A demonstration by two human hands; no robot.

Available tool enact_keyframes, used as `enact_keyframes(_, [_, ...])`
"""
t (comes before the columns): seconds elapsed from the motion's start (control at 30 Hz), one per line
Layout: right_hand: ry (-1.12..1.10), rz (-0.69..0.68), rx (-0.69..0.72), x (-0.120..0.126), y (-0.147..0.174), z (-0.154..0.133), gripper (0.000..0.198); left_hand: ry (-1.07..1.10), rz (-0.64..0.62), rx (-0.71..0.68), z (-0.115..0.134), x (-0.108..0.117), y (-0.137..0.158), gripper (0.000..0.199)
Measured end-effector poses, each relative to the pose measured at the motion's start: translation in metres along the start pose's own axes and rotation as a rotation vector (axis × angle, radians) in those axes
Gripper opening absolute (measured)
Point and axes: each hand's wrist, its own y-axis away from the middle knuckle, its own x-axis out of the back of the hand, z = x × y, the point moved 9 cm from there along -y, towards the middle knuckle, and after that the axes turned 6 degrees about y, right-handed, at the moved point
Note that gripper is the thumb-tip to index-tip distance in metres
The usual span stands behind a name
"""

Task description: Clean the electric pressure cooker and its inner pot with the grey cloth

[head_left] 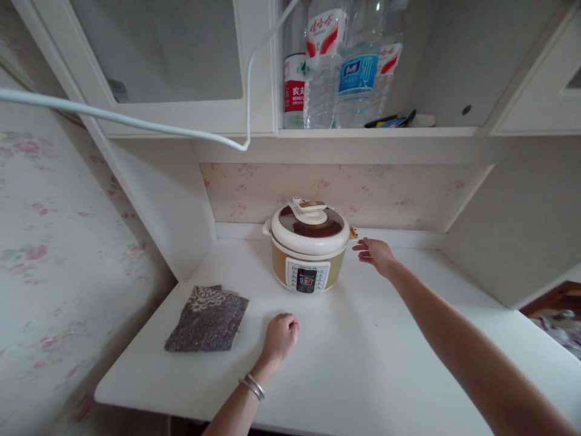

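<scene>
A white and gold electric pressure cooker point(279, 266) stands upright on the white tabletop, its lid on and its control panel facing me. My right hand point(374, 254) reaches beside the cooker's right handle, fingers apart, with nothing in them. In front of the cooker my left hand point(281, 335) rests low over the tabletop, its fingers curled into a fist. Whether anything lies inside that fist is hidden. A folded grey-brown cloth point(206, 321) with a pale pattern lies to the left of my left hand, apart from it.
Overhead, an open cabinet shelf point(447, 131) holds several clear plastic bottles point(322, 91) and small items. A white cable point(149, 121) crosses the upper left, in front of a cabinet door. Side panels point(521, 224) bound the white tabletop point(385, 363).
</scene>
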Motion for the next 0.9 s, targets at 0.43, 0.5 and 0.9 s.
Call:
enact_keyframes(0.43, [0.367,-0.217,0.197,0.017,0.085,-0.001,0.018,0.124,0.375,-0.072,0.04,0.06,-0.049,0.099])
enact_keyframes(0.5, [0.442,-0.28,0.239,0.005,0.095,-0.001,0.019,0.108,0.369,-0.045,0.041,0.067,-0.069,0.112])
enact_keyframes(0.9, [0.808,-0.589,0.444,-0.056,0.127,0.006,0.023,0.091,0.314,-0.086,0.04,0.048,-0.084,0.12])
